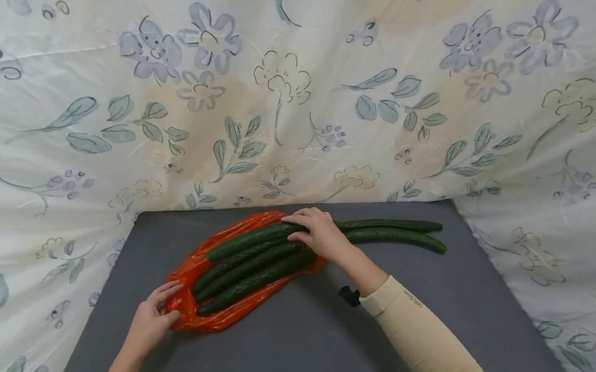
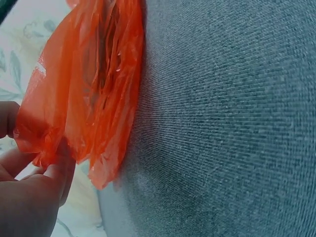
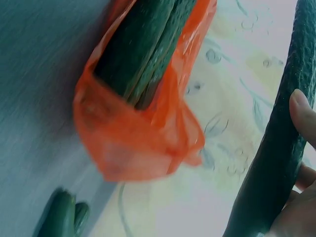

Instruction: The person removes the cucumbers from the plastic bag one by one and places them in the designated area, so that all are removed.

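My right hand [image 1: 325, 236] grips a long dark green cucumber [image 1: 251, 238] near its right end. In the right wrist view this cucumber [image 3: 269, 153] lies between thumb and fingers, apart from the orange plastic bag [image 3: 138, 148]. Several more cucumbers [image 1: 263, 276] lie side by side at the bag [image 1: 225, 322], and their ends show inside its mouth in the right wrist view. At the bag's left end my left hand [image 1: 154, 316] pinches the thin plastic; the left wrist view shows the gathered film [image 2: 47, 153] between thumb and fingers.
To the right of the bag, two cucumbers [image 1: 400, 235] lie close together on the dark grey tabletop [image 1: 292, 354]. A floral cloth [image 1: 292, 120] hangs behind the table and down both sides. A black wrist device [image 1: 349, 296] sits at my right cuff.
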Available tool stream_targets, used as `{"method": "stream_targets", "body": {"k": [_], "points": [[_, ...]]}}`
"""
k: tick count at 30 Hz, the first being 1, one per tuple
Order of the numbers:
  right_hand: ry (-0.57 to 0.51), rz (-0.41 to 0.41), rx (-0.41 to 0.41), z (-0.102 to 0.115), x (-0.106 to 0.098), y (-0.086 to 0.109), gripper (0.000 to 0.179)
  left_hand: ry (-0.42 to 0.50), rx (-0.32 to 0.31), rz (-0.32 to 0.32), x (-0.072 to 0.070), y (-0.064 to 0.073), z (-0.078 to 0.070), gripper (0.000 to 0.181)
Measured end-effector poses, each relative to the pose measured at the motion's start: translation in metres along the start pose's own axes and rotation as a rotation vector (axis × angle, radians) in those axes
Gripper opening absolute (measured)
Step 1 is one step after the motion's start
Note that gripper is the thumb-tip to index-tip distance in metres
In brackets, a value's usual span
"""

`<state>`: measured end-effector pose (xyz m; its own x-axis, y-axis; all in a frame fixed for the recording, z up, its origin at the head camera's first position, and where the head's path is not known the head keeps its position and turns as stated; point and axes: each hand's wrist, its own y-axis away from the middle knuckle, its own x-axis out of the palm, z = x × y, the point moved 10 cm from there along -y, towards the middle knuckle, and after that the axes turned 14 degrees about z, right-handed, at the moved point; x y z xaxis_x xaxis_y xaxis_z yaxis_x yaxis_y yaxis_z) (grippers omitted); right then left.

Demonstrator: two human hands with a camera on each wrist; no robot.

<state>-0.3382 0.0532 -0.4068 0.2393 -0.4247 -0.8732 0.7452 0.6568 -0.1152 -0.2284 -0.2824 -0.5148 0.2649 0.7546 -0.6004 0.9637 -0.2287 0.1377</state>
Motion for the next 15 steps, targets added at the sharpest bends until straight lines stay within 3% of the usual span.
{"method": "stream_targets", "body": {"k": [5,15], "points": [[-0.002,-0.042,0.033,-0.017,-0.013,0.014,0.045,0.012,0.009,0.0,0.001,-0.001,-0.002,0.052],[-0.057,-0.048,0.078,-0.046,-0.028,0.036,0.046,-0.029,-0.008,-0.007,0.0,0.001,-0.001,0.052]]}}
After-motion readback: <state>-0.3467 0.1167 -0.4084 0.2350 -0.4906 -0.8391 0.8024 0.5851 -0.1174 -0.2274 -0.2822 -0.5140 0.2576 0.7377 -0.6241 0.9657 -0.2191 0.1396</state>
